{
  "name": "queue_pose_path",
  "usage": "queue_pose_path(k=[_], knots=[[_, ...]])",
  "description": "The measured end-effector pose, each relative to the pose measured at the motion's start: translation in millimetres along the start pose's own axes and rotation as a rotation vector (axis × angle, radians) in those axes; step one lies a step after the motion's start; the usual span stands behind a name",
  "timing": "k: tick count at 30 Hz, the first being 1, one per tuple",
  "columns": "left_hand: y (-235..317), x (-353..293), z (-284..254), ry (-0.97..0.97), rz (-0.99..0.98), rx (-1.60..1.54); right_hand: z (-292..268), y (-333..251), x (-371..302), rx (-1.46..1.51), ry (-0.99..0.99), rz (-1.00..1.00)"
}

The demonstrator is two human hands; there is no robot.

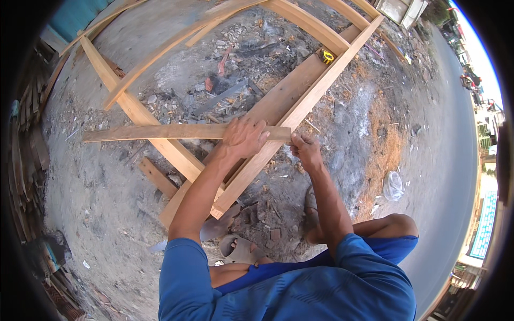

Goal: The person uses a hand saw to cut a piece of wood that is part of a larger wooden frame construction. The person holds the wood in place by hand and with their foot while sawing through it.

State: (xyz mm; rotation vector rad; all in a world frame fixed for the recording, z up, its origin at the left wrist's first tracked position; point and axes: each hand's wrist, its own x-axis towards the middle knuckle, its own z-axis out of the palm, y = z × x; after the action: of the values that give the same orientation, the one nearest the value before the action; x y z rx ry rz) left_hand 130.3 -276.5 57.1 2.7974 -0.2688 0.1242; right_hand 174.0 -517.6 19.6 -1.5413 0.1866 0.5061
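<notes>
A thin wooden slat (182, 131) lies across two beams at the corner of a timber frame (267, 151). My left hand (243, 140) is closed over the slat, its fingers wrapped across the top near the right end. Just past that end, my right hand (307, 152) is closed with thumb and fingers pinched together against the slat's tip. Anything held in that pinch is too small or hidden to name. Farther up the right beam sits a yellow and black tape measure (326, 56).
A wide plank (289, 91) lies beneath the right beam. A short board offcut (157, 176) is on the ground at left. Stacked wood (27, 139) lines the left side. Rubble, sawdust (393, 144) and a clear plastic bag (393, 185) lie about. A road (455, 176) runs along the right.
</notes>
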Motion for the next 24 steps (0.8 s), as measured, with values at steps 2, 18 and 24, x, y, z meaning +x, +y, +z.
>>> queue_pose_path(k=[2,18,24], knots=[[0.3,1.2,0.4,-0.055,-0.019,0.0,-2.9,2.6,-5.7,0.038,0.071,0.007],[0.2,11.2,5.8,-0.003,-0.008,0.039,-36.0,61.2,-4.6,0.881,-0.097,0.156],[0.2,10.9,6.0,0.023,0.002,0.038,-17.3,66.8,2.4,1.007,-0.104,0.198]])
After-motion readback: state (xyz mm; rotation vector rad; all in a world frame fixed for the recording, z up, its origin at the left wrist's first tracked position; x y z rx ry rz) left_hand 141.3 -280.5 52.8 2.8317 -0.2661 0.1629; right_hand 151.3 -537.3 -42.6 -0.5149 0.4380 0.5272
